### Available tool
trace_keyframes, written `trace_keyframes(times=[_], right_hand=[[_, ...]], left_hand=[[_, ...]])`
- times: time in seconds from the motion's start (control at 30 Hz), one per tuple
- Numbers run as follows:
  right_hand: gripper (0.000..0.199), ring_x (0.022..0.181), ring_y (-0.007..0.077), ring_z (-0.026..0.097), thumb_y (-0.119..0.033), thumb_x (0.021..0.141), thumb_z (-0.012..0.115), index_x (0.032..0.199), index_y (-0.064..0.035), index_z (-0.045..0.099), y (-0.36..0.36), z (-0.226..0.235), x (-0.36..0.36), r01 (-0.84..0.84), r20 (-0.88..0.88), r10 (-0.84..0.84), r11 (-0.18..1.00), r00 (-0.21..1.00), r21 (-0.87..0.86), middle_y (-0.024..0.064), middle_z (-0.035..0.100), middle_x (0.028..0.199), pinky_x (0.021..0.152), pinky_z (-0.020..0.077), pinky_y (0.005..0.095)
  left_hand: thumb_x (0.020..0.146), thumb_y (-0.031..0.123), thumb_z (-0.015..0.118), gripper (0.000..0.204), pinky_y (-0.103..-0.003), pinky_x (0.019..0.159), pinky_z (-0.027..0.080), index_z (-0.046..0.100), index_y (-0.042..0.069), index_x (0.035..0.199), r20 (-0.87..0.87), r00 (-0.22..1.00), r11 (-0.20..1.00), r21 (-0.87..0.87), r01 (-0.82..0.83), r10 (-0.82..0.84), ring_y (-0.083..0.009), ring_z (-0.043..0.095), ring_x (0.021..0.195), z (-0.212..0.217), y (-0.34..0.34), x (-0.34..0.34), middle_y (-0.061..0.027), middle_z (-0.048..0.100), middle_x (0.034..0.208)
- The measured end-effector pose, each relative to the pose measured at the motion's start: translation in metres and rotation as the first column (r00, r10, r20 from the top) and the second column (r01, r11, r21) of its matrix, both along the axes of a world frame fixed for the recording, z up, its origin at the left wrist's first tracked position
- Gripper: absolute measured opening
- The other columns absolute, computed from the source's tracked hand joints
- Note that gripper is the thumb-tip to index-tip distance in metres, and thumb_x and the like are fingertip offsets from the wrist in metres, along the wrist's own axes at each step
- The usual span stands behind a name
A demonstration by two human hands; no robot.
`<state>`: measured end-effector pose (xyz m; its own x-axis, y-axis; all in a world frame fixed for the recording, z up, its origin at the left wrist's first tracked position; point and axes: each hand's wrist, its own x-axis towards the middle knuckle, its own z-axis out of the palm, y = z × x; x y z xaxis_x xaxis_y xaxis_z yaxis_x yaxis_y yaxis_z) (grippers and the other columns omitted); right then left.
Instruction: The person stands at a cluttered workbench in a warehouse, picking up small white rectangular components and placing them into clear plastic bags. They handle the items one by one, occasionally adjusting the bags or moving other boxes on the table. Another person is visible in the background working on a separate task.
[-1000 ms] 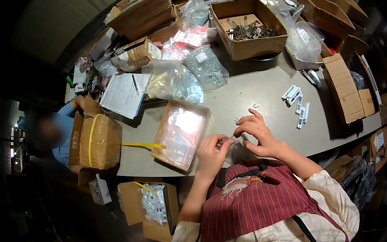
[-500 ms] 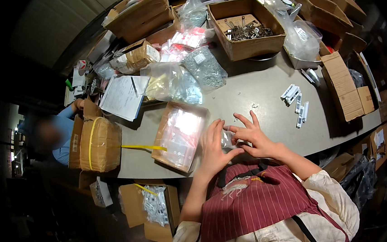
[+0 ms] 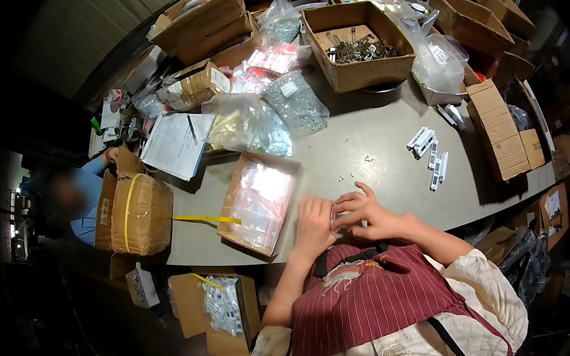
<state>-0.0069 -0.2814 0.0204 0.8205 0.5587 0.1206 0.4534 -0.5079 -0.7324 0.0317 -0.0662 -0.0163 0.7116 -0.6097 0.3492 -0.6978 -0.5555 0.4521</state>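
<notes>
Left hand and right hand together at near edge of grey table, fingers curled around small clear bag pinched between them. Bag mostly hidden; contents not discernible. Just left: shallow cardboard tray of clear packets. To the right, apart: cluster of small white parts. Far side: open box of metal pieces.

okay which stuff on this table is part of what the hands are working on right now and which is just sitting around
In hand:
- left hand
- right hand
- small clear bag between them
- flat box of clear bags

Lying about:
- white clips
- box of metal parts
- strapped carton
- papers
</notes>
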Motion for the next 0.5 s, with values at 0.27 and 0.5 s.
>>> trace_keyframes(times=[0.27,0.5], right_hand=[[0.041,0.105,0.0422,0.058,-0.003,0.073,0.068,0.114,-0.0030,0.065,-0.071,-0.067,0.074,0.579,0.191,-0.548,0.791,0.814,-0.198,0.0212,0.061,0.112,0.091,0.0501,0.0470],[0.011,0.082,0.0397,0.062,-0.001,0.077,0.057,0.087,-0.0002,0.060,-0.072,-0.092,0.080,0.544,0.355,-0.441,0.789,0.824,-0.284,0.0202,0.061,0.082,0.071,0.0525,0.0489]], left_hand=[[0.076,0.000,0.069,0.029,-0.046,0.087,0.045,0.058,0.003,0.102,-0.220,0.963,0.979,-0.091,-0.180,0.156,-0.0381,0.056,0.098,-0.027,-0.008,-0.010,-0.0157,0.060,0.097],[0.078,0.001,0.071,0.027,-0.046,0.086,0.048,0.060,0.004,0.102,-0.251,0.966,0.992,-0.094,-0.082,0.057,-0.0387,0.058,0.098,-0.065,-0.015,-0.003,-0.0158,0.063,0.098]])
